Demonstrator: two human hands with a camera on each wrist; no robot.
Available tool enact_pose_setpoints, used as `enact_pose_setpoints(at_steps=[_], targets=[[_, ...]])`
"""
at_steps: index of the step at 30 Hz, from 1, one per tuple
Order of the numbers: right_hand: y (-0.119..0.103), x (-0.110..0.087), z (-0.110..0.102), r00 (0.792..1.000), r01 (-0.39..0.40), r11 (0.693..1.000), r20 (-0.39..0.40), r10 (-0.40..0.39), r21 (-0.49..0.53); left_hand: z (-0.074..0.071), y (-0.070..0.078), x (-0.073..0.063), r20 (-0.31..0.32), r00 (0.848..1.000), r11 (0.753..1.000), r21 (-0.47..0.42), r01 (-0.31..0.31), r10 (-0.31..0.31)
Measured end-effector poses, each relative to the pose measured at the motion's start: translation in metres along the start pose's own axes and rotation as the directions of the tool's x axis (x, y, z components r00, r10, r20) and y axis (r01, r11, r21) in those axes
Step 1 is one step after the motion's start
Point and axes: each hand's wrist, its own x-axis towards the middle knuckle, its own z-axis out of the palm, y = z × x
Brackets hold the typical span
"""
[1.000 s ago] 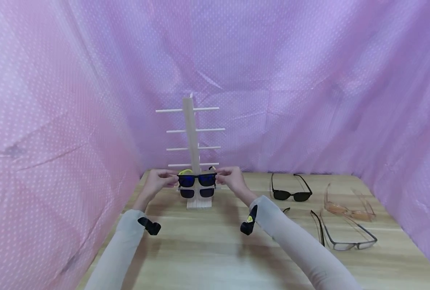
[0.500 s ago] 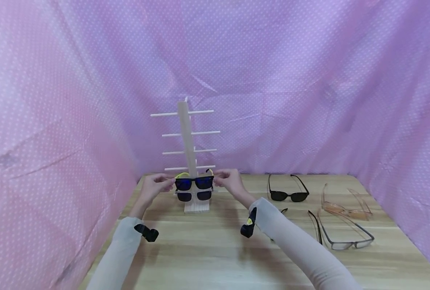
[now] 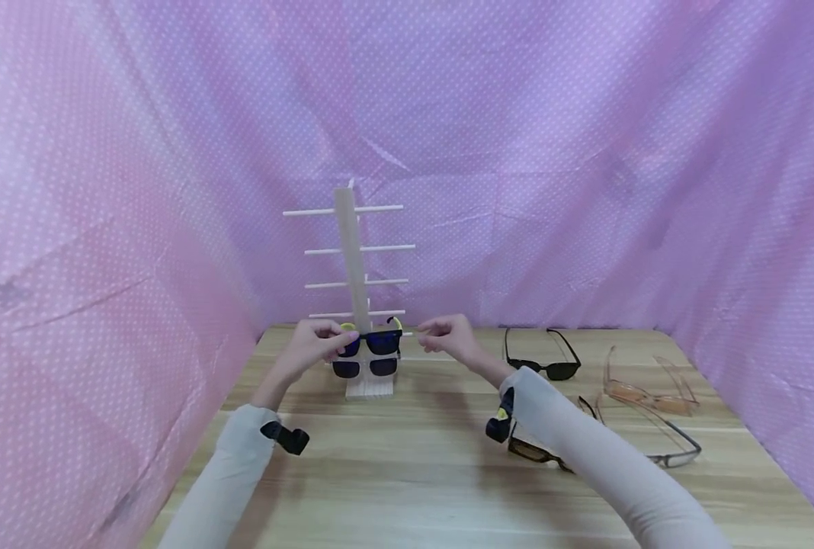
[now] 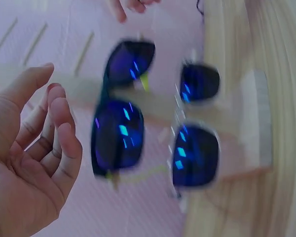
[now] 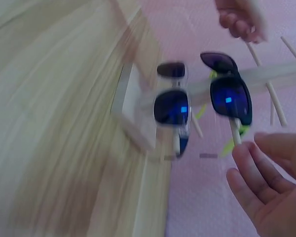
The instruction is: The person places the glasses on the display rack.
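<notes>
A wooden display stand [image 3: 350, 259] with several horizontal rods rises from the table. Black-framed sunglasses [image 3: 384, 343] with blue lenses and yellow-green temples sit on a low rod. Just beneath them hang clear-framed sunglasses [image 3: 382, 367] with dark blue lenses. My left hand [image 3: 313, 348] overlaps the upper pair's left lens in the head view, but the left wrist view shows a gap between its loosely bent fingers [image 4: 64, 116] and the frame. My right hand [image 3: 451, 339] hovers beside the rod's right end, holding nothing; the right wrist view shows its fingertips close to the rod tip.
On the right of the table lie black sunglasses [image 3: 562, 371], orange-tinted glasses [image 3: 647, 398] and grey-framed glasses [image 3: 681, 459]. Brown-tinted glasses [image 3: 530, 451] are partly covered by my right forearm. A pink dotted curtain [image 3: 517, 152] surrounds the table's back and sides.
Both hands have let go of the black-framed sunglasses, which stay on the stand. My right hand has moved off to the right; my left has shifted slightly right. More of the brown-tinted glasses shows.
</notes>
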Motion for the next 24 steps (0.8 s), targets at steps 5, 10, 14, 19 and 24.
enact_pose_setpoints(at_steps=[5, 10, 14, 19, 24], targets=[[0.002, -0.018, -0.035, 0.994, 0.029, 0.994, 0.106, -0.017, -0.104, 0.032, 0.017, 0.004, 0.12, 0.991, 0.998, 0.005, -0.058, 0.057], [0.009, -0.037, -0.071, 0.983, 0.066, 0.968, 0.18, -0.022, -0.243, 0.067, 0.026, 0.009, 0.261, 0.959, 0.994, -0.007, -0.109, 0.107], [0.009, -0.053, -0.098, 0.974, 0.068, 0.948, 0.227, 0.004, -0.31, 0.093, 0.025, 0.016, 0.338, 0.933, 0.993, -0.032, -0.116, 0.12], [0.01, -0.073, -0.123, 0.961, 0.072, 0.925, 0.275, 0.036, -0.373, 0.125, 0.024, 0.023, 0.407, 0.906, 0.993, -0.026, -0.113, 0.114], [0.016, -0.097, -0.142, 0.946, 0.078, 0.905, 0.316, 0.065, -0.418, 0.156, 0.02, 0.028, 0.487, 0.867, 0.995, -0.059, -0.086, 0.104]])
